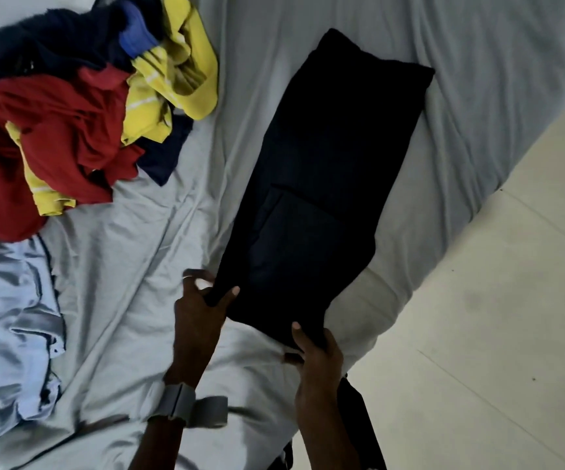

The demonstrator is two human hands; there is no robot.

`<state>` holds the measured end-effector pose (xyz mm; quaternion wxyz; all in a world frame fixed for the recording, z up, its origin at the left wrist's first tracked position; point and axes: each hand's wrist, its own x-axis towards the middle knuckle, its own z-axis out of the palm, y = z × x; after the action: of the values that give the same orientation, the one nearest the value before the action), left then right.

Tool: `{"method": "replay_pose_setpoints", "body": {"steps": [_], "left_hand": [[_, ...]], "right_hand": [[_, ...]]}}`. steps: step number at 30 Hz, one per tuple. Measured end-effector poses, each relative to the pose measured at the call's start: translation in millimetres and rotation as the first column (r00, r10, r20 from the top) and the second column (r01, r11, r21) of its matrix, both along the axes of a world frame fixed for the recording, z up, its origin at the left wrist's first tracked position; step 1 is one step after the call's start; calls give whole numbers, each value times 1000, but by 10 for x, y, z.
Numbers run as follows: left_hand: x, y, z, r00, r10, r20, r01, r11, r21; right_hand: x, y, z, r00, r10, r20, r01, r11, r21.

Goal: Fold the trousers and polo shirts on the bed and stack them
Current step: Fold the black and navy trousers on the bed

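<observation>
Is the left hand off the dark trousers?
No, the left hand pinches the near corner of the dark trousers, thumb on top.

On the bed (172, 232), the trousers (318, 184) lie lengthwise near its right edge. A heap of shirts (71, 113) sits toward the far-left corner, another garment (10, 334) at the left edge. The left hand (199, 310) and right hand (315, 351) hold the trousers' 2 near corners.

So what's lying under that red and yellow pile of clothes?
A navy garment pokes out beneath the pile, and it all rests on the grey sheet. Anything deeper in the heap is covered.
</observation>
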<state>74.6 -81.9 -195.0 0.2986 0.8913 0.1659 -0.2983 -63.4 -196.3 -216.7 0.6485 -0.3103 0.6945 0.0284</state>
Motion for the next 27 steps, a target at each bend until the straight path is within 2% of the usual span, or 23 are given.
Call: {"method": "replay_pose_setpoints", "body": {"steps": [3, 5, 8, 10, 12, 15, 16, 18, 21, 23, 25, 27], "left_hand": [[147, -250, 388, 978, -93, 189, 106, 993, -61], [357, -479, 584, 954, -91, 287, 140, 978, -153], [778, -923, 769, 868, -198, 456, 308, 934, -181], [1131, -1300, 835, 874, -173, 455, 327, 900, -288], [1525, -1642, 770, 906, -154, 395, 321, 858, -402], [2188, -2098, 418, 941, -225, 254, 331, 771, -544], [2367, -2251, 309, 936, -270, 226, 352, 754, -555], [2626, -2467, 81, 889, -388, 243, 458, 775, -435], [2752, -2584, -249, 751, -597, 281, 643, 758, -111], [2734, -2593, -402, 724, -661, 198, 667, 744, 47], [2669, -2580, -520, 769, -614, 178, 618, 785, 37], [2615, -2645, -555, 834, -510, 211, 535, 841, -82]], "right_hand": [[130, -338, 371, 998, 0, 61, 14, 974, -228], [367, -644, 609, 990, 25, 139, 27, 932, -361], [778, -1130, 791, 947, 158, 278, 9, 856, -516], [1065, -1487, 774, 907, 256, 333, -19, 817, -577], [1394, -1830, 665, 890, 254, 378, 0, 831, -557], [1881, -2429, 396, 863, 117, 492, 118, 899, -422], [2017, -2616, 282, 849, 95, 520, 134, 913, -386], [2189, -2920, 13, 838, 107, 535, 100, 934, -344], [2208, -3170, -352, 854, 250, 457, -39, 906, -422], [2189, -3268, -520, 887, 369, 276, -176, 825, -537], [2183, -3311, -615, 898, 432, 87, -288, 726, -625], [2193, -3369, -646, 889, 457, 11, -325, 649, -688]]}}
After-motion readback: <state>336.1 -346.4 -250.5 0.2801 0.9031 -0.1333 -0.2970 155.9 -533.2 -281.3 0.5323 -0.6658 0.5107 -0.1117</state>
